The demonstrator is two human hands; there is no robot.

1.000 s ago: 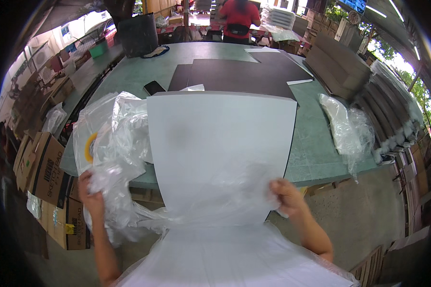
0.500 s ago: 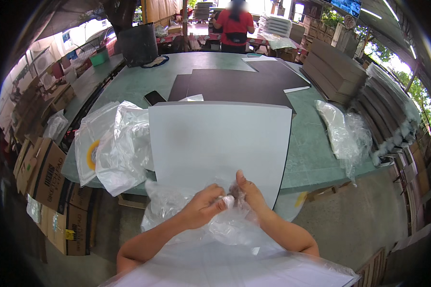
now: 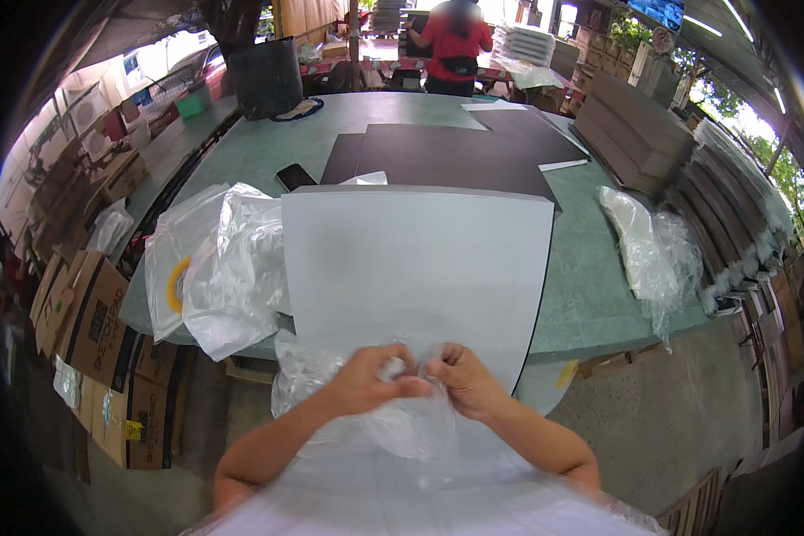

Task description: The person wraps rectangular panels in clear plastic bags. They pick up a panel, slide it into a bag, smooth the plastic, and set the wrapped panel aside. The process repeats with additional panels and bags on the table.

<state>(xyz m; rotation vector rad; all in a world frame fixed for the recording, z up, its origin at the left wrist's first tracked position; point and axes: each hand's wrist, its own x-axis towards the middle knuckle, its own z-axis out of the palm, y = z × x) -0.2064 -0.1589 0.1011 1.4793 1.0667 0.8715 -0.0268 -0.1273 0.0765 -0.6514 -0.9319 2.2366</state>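
Fingers (image 3: 455,357) of two hands (image 3: 366,382) (image 3: 473,386) pinch one crumpled clear plastic film (image 3: 411,429).

On the green worktop (image 3: 585,290), ahead and to my left, I see a dark phone (image 3: 296,177), with a black bin (image 3: 265,80) near the far left corner. Farther off, a person (image 3: 456,45) in a red shirt wears a dark waist pouch (image 3: 461,66). Brown cartons (image 3: 107,344) are stacked low on my left; high on my right, a lit screen (image 3: 657,12) shows blue, near bright tube lights (image 3: 735,17).
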